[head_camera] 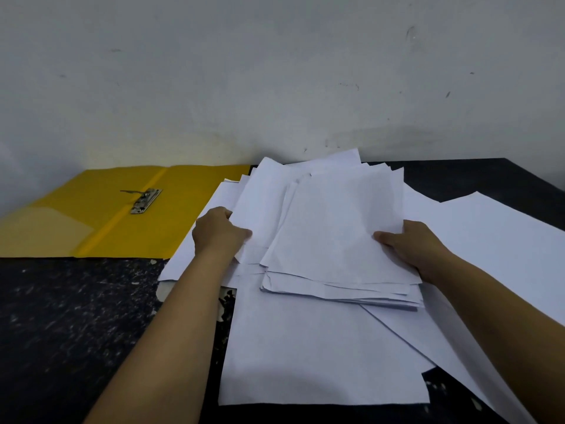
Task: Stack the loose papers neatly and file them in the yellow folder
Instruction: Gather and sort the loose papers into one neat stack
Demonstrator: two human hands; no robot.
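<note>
1. Yellow folder (101, 218): lies open and flat, metal clip (146, 201) bare; nothing filed yet.
2. Ragged stack of papers (333, 237): just right of the folder, edges uneven.
3. Left hand (218, 232) and right hand (411, 249): each grips one side of the stack, fingers curled round its edges.
4. Loose sheets (321, 353): right of the folder, under and beyond the stack, ungathered.

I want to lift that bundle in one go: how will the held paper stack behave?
Probably floppy: the paper stack is thin sheets, held at both sides by the left hand and right hand. Its edges are fanned unevenly, so sheets may slide apart. It likely feels light.
</note>
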